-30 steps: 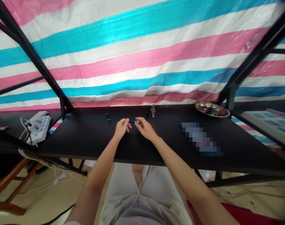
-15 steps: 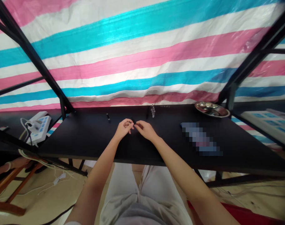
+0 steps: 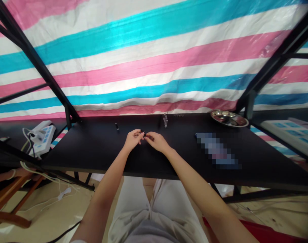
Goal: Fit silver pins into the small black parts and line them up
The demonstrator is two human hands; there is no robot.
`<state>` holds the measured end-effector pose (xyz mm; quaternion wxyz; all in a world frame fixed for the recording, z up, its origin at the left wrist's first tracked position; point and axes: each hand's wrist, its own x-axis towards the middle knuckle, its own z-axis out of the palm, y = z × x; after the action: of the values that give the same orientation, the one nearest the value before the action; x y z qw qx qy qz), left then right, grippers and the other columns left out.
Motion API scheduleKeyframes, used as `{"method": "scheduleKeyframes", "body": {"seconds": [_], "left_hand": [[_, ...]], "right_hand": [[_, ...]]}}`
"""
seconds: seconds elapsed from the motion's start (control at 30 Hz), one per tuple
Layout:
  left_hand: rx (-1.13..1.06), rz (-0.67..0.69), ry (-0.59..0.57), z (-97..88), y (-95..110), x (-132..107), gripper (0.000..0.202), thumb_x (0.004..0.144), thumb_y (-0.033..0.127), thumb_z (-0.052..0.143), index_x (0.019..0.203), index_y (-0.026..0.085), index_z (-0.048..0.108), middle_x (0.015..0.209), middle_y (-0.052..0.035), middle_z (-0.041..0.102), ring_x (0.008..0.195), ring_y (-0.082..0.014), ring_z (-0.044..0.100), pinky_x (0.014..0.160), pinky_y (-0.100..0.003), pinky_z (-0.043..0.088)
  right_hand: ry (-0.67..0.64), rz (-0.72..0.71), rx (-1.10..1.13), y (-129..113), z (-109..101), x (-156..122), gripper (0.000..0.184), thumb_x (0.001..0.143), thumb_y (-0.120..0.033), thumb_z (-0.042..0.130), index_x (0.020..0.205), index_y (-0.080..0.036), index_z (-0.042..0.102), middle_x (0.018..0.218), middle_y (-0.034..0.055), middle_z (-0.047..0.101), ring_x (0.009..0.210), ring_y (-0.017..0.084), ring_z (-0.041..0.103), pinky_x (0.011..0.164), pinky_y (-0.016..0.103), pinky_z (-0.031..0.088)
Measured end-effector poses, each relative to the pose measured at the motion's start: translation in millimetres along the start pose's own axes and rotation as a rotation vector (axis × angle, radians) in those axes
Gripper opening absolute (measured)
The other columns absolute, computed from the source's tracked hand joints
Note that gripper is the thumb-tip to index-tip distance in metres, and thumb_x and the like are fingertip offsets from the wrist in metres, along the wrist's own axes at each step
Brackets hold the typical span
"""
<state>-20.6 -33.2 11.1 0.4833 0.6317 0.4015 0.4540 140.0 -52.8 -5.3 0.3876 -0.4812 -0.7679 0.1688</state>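
Observation:
My left hand (image 3: 134, 138) and my right hand (image 3: 156, 140) meet over the middle of the black table (image 3: 98, 152). Between their fingertips is a small black piece (image 3: 143, 132), too small to name. The left fingers pinch it. My right fingertips are bent close against its right side; whether they grip it too is partly hidden. Beyond the hands, to the left, a short black-and-silver cylinder (image 3: 117, 126) lies on the table. A cluster of small shiny clear or metallic pieces (image 3: 165, 120) sits past my right hand, and a row of tiny pieces (image 3: 178, 115) lies near the back edge.
At the back right is a round divided metal tray (image 3: 241, 123). A blurred-out flat object (image 3: 217, 150) lies right of my arm. White power strips (image 3: 44, 138) stand on the left. Striped sheeting (image 3: 149, 71) hangs behind, between black frame posts (image 3: 50, 81). Another person's hand (image 3: 18, 172) shows at far left.
The small black piece has turned between my fingers and sits lower, closer to the left fingertips. Both hands stay nearly in place. The other person's hand at far left has shifted slightly.

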Motion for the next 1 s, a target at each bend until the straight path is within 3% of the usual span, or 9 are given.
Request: {"method": "scheduleKeyframes", "body": {"seconds": [0.23,0.47,0.7,0.83,1.0], "left_hand": [[0.013,0.015,0.044,0.0,-1,1,0.038,0.067,0.047,0.064,0.083,0.013,0.055,0.056,0.0019,0.058,0.036,-0.0048,0.045,0.038,-0.019,0.037],[0.031,0.04,0.186,-4.4,-1,3,0.036,0.07,0.047,0.061,0.082,0.014,0.053,0.055,0.0024,0.058,0.035,-0.0045,0.044,0.037,-0.018,0.035],[0.041,0.026,0.234,-6.0,-4,5,0.033,0.07,0.045,0.061,0.08,0.014,0.054,0.061,0.0013,0.058,0.035,-0.0048,0.045,0.037,-0.02,0.036],[0.062,0.024,0.237,-5.3,-5,5,0.031,0.07,0.043,0.062,0.079,0.014,0.054,0.063,0.0005,0.058,0.035,-0.005,0.045,0.037,-0.02,0.036],[0.09,0.012,0.209,-5.2,-4,4,0.031,0.07,0.043,0.062,0.079,0.015,0.054,0.063,0.0006,0.058,0.036,-0.0045,0.045,0.037,-0.019,0.036]], "right_hand": [[-0.018,0.005,-0.007,3,1,0,0.021,0.082,-0.033,0.047,0.087,-0.019,0.062,0.08,0.0032,0.063,0.061,0.012,0.051,0.061,0.025,0.04],[0.004,0.069,-0.119,4,-6,0,0.019,0.08,-0.033,0.05,0.084,-0.021,0.065,0.08,0.0035,0.06,0.065,0.013,0.052,0.061,0.026,0.04],[0.26,0.368,-0.179,31,-30,3,0.016,0.076,-0.031,0.053,0.08,-0.02,0.065,0.075,0.0039,0.063,0.067,0.016,0.055,0.062,0.028,0.041],[0.285,0.577,-0.201,43,-44,2,0.012,0.072,-0.028,0.055,0.077,-0.02,0.064,0.075,0.0047,0.067,0.069,0.018,0.059,0.062,0.028,0.04],[0.314,0.677,-0.258,47,-50,2,0.015,0.076,-0.031,0.053,0.078,-0.02,0.063,0.08,0.0065,0.068,0.073,0.02,0.06,0.062,0.029,0.04]]}}
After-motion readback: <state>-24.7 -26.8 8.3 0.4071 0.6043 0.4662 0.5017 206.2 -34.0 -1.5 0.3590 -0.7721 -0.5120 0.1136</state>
